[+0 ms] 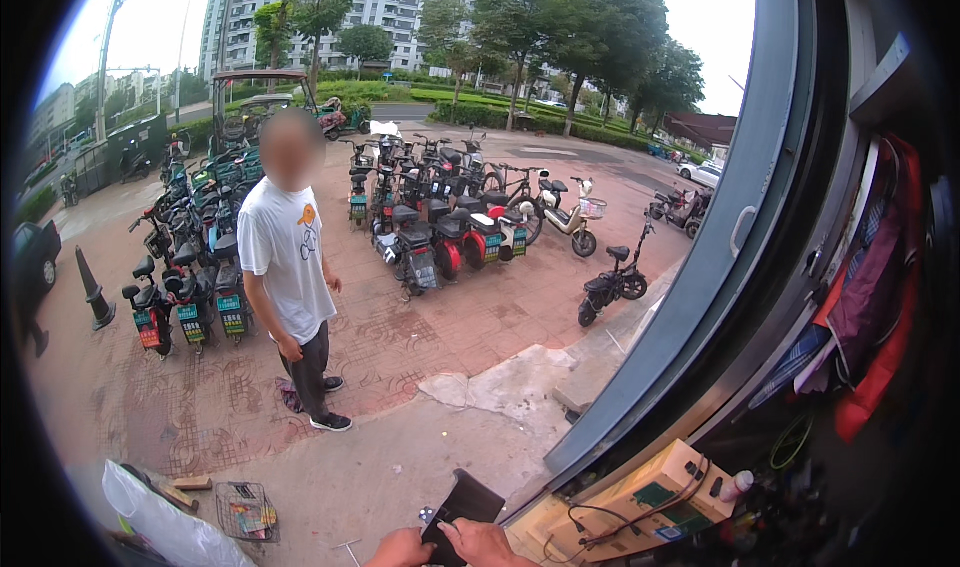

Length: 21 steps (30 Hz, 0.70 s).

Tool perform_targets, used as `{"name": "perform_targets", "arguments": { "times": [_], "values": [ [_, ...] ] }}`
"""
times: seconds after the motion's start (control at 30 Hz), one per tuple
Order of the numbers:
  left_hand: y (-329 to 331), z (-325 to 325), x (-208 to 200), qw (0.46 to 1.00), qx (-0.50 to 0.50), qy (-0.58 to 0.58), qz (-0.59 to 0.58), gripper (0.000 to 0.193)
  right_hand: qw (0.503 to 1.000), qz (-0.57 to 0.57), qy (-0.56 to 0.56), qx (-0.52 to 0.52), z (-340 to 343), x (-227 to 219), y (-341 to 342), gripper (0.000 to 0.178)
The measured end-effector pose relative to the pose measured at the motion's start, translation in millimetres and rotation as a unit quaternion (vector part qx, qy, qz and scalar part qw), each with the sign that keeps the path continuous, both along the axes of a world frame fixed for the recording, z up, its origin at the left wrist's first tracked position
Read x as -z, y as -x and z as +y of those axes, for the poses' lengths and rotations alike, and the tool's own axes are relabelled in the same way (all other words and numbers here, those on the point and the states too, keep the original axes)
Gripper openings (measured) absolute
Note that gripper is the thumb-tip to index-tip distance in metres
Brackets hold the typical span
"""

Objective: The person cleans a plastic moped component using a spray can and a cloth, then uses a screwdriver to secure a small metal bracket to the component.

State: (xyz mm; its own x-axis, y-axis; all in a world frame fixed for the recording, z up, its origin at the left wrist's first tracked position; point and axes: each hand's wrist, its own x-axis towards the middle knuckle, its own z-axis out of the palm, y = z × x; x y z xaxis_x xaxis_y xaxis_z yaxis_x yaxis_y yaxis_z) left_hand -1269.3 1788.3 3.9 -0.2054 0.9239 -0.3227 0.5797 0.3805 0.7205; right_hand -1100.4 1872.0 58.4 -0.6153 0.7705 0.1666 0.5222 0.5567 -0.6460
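At the bottom edge, my left hand (402,547) and my right hand (482,543) come together around what looks like a phone in a black flip case (474,499). The dark flap stands up and tilts away from me. A small pale patch with dark round spots, like camera lenses, shows at its left edge. My left fingers are closed on its left side. The right thumb lies over its lower part, with the other right fingers mostly hidden.
A person in a white T-shirt (290,232) stands ahead on the left. Rows of electric scooters (415,252) fill the paving behind. A wire basket (247,512) and white plastic sheet (165,517) lie lower left. A beige box with cables (640,502) stands right, below the door frame (690,297).
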Motion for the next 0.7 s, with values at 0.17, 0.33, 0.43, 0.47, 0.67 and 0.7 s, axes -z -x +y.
{"name": "perform_targets", "arguments": {
  "times": [0.17, 0.33, 0.43, 0.47, 0.67, 0.7],
  "values": [
    [-10, -6, 5, 0.999, -0.042, -0.026, -0.016, 0.035, 0.999, -0.040, 0.029, -0.014, 4, -4, 0, 0.038],
    [-8, -3, 19, 0.999, -0.039, 0.023, -0.013, 0.039, 0.997, -0.051, 0.049, -0.014, 4, 4, 3, 0.039],
    [-3, -1, 52, 0.998, -0.028, 0.042, 0.021, 0.043, 0.996, -0.054, 0.068, -0.020, 1, -7, 8, 0.040],
    [-4, 0, 54, 0.999, -0.021, 0.037, 0.031, 0.044, 0.995, -0.060, 0.072, -0.022, 1, -5, 8, 0.040],
    [-4, -3, 32, 0.999, -0.050, 0.021, 0.001, 0.037, 0.993, -0.089, 0.079, -0.027, 8, -1, 8, 0.040],
    [-3, -4, 28, 0.998, -0.062, 0.005, 0.000, 0.036, 0.992, -0.093, 0.076, -0.033, 11, 2, 9, 0.039]
  ]
}}
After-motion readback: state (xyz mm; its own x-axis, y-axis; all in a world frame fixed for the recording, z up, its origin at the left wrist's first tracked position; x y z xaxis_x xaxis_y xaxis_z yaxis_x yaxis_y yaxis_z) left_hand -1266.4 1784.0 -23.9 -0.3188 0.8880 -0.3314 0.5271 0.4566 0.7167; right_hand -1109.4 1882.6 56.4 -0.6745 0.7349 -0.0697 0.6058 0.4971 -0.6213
